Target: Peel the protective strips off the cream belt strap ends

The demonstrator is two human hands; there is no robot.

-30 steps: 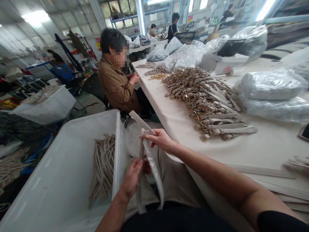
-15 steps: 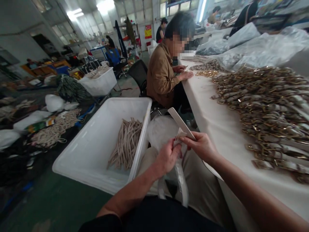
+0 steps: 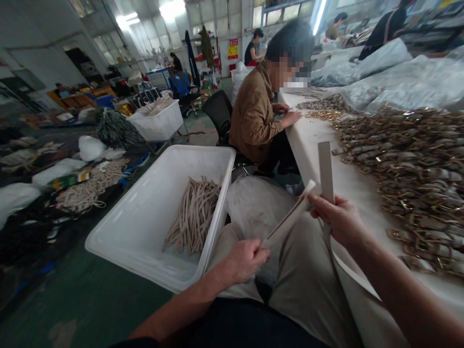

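My left hand [image 3: 248, 261] is closed on the lower end of a pale beige strap [image 3: 290, 218], which slants up over my lap to my right hand [image 3: 339, 217]. The fingers of that right hand are pinched together, and a flat beige strap end [image 3: 326, 166] sticks up from them. Below the same hand, a length of strap hangs along the table edge. Whether the upright piece and the slanting one are a single strap, I cannot tell. Under the slanting strap lies a clear plastic bag [image 3: 255, 200], between my knees and the tub.
A white tub [image 3: 126, 227] with a bundle of beige straps [image 3: 195, 215] stands at my left. Buckled straps [image 3: 416, 159] are heaped on the white table [image 3: 315, 159] at right. A co-worker in a brown jacket [image 3: 252, 113] sits ahead, hands at the table edge.
My hands have drawn apart, the left down and the right to the right, with the strap now stretched between them. The raised strap end has swung from leaning left to upright.
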